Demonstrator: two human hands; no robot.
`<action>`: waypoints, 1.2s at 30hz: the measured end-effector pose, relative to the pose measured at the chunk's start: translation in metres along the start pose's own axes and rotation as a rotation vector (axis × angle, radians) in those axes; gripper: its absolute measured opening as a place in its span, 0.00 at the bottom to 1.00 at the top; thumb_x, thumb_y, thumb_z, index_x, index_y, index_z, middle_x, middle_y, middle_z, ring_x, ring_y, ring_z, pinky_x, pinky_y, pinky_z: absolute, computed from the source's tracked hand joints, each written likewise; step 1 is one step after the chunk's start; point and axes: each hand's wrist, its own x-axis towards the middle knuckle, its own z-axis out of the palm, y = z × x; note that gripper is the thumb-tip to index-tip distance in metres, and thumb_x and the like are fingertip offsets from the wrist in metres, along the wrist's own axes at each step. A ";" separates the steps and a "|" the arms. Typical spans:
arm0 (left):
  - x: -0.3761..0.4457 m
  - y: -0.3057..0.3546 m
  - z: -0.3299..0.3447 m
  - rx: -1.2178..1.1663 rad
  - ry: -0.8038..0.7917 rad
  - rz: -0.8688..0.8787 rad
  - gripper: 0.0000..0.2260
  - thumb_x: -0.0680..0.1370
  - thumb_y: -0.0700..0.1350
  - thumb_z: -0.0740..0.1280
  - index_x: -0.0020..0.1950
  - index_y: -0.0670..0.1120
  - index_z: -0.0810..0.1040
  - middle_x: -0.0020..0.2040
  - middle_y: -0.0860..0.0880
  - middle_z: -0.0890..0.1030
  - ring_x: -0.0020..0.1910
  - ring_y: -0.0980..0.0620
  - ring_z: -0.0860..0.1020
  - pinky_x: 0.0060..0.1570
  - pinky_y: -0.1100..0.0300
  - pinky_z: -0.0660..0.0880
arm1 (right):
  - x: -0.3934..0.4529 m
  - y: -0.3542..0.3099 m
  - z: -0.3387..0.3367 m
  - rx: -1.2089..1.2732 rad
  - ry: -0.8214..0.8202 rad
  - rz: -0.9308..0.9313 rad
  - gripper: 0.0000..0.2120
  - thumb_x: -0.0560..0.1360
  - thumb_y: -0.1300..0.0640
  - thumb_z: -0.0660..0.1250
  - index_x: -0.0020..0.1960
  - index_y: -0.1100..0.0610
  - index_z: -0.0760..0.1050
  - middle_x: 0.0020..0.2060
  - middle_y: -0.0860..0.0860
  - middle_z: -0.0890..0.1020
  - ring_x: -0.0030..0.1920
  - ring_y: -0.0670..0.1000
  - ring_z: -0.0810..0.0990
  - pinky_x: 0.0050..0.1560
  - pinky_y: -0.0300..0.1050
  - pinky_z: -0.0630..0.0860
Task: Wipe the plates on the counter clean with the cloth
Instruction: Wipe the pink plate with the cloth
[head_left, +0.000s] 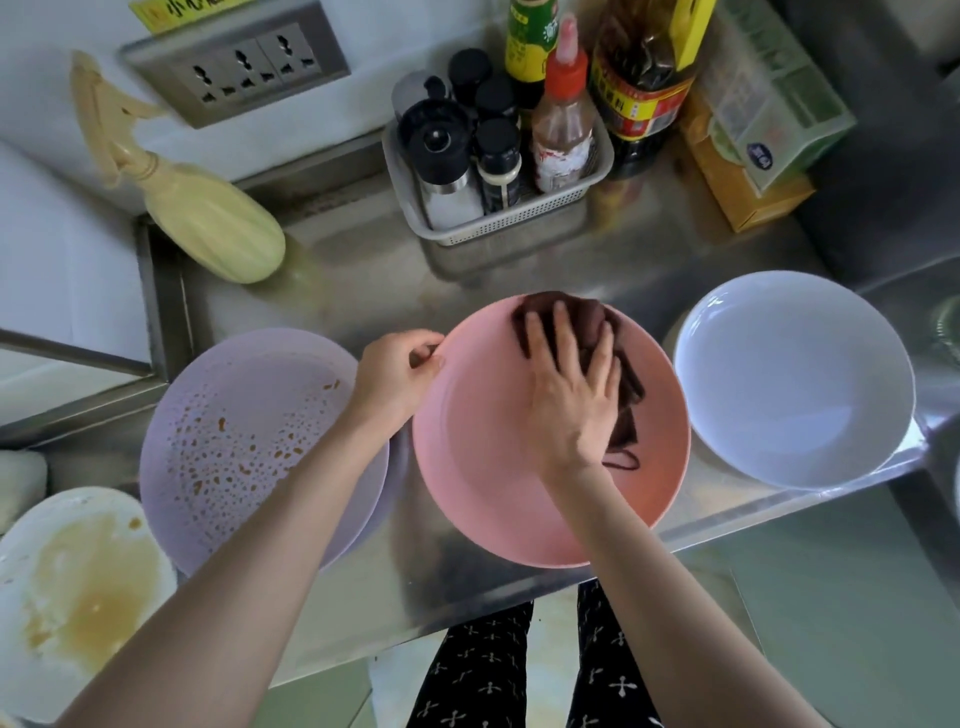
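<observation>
A pink plate (483, 467) lies in the middle of the steel counter (363, 280). My right hand (571, 384) presses a dark brown cloth (587, 317) flat against the plate's far right inside, fingers spread. My left hand (400, 371) pinches the pink plate's left rim. To the left lies a lilac plate (249, 441) dotted with brown sauce drops. At the bottom left sits a white plate (78, 587) smeared with brownish liquid. On the right stands a clean-looking white plate (795, 379).
A grey basket (498, 218) of seasoning bottles stands at the back, with larger sauce bottles (639, 83) and boxes (748, 135) beside it. A pale yellow spray bottle (202, 208) leans at the back left. The counter's front edge runs just below the plates.
</observation>
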 end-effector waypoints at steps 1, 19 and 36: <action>-0.004 0.002 0.002 0.007 0.018 -0.024 0.08 0.74 0.37 0.67 0.51 0.43 0.81 0.42 0.45 0.81 0.43 0.45 0.79 0.49 0.57 0.73 | -0.001 0.003 -0.001 0.024 0.016 0.075 0.31 0.78 0.61 0.48 0.76 0.43 0.42 0.77 0.43 0.45 0.75 0.61 0.42 0.73 0.56 0.47; 0.002 0.000 0.024 -0.140 -0.032 0.110 0.12 0.77 0.34 0.63 0.59 0.37 0.78 0.55 0.47 0.80 0.55 0.54 0.76 0.48 0.83 0.64 | -0.042 0.002 0.015 0.025 0.010 -0.066 0.29 0.71 0.61 0.48 0.72 0.52 0.66 0.70 0.50 0.70 0.70 0.67 0.60 0.61 0.62 0.69; -0.023 -0.004 0.040 -0.170 0.351 -0.089 0.13 0.78 0.37 0.61 0.61 0.38 0.76 0.56 0.39 0.80 0.55 0.45 0.78 0.51 0.73 0.64 | 0.003 -0.007 0.003 0.075 -0.005 0.190 0.30 0.78 0.61 0.47 0.77 0.46 0.42 0.77 0.44 0.46 0.75 0.61 0.42 0.73 0.55 0.47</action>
